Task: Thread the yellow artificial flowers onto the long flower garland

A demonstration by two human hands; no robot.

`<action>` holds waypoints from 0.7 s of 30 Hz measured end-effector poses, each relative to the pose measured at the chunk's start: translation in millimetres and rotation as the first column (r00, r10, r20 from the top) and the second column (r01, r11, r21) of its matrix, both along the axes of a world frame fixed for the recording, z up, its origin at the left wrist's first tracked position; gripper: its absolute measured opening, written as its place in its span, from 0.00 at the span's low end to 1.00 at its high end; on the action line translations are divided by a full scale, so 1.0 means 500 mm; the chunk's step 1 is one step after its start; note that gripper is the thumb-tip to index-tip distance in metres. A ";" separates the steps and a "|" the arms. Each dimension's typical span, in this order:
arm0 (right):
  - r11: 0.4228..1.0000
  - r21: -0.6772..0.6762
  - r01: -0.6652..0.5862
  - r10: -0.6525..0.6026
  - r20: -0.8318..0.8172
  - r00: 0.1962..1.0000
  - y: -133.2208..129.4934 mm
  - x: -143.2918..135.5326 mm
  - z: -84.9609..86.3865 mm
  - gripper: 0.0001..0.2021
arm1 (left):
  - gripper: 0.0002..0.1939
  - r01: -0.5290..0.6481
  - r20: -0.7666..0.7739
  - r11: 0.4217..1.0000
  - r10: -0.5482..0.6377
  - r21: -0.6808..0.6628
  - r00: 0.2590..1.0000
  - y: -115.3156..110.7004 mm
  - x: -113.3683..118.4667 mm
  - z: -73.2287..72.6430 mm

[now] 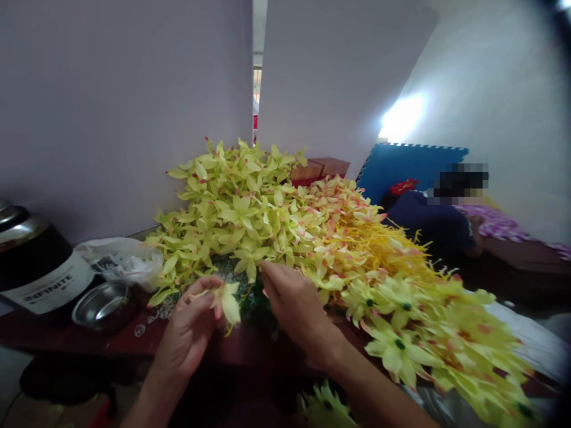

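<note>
My left hand pinches a pale yellow-green artificial flower by its base, with pink showing on a petal and a thin yellow strand hanging below. My right hand is at the front edge of a big heap of yellow-green artificial flowers. Its fingers are curled together and point down; what they hold, if anything, is hidden. Dark green pieces lie between the two hands. At the right, several flowers with green centres rest in a spread-out pile.
At left stand a black and silver pot, a steel bowl and a plastic bag on the dark red table. Yellow stems and reddish boxes lie behind. A person in dark blue leans near purple petals.
</note>
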State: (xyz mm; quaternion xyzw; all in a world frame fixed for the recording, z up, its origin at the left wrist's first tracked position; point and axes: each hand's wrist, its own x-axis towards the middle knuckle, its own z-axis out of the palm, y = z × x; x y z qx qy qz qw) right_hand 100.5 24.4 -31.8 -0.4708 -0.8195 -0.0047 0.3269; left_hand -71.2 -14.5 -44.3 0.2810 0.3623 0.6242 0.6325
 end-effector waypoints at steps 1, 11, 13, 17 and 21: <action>0.998 -0.045 0.054 -0.049 0.090 0.995 0.006 -0.013 0.003 0.09 | 0.09 0.008 0.009 1.000 -0.008 0.023 1.000 -0.003 0.001 0.002; 0.981 -0.118 0.153 -0.113 0.293 0.950 0.055 -0.055 -0.010 0.17 | 0.19 0.040 -0.101 0.995 -0.030 0.094 0.994 -0.024 0.002 -0.017; 0.990 -0.088 0.107 -0.098 0.101 0.990 0.057 -0.042 -0.016 0.16 | 0.20 0.039 -0.119 0.991 -0.024 0.128 0.993 -0.023 -0.002 -0.024; 0.998 -0.057 -0.010 -0.016 -0.432 0.902 0.053 -0.016 -0.016 0.11 | 0.20 0.076 -0.127 0.980 -0.053 0.182 0.990 -0.018 -0.006 -0.028; 0.958 -0.203 -0.203 -0.038 -0.790 0.612 0.032 -0.001 0.005 0.09 | 0.20 0.100 -0.136 0.977 -0.075 0.188 0.988 -0.017 -0.005 -0.029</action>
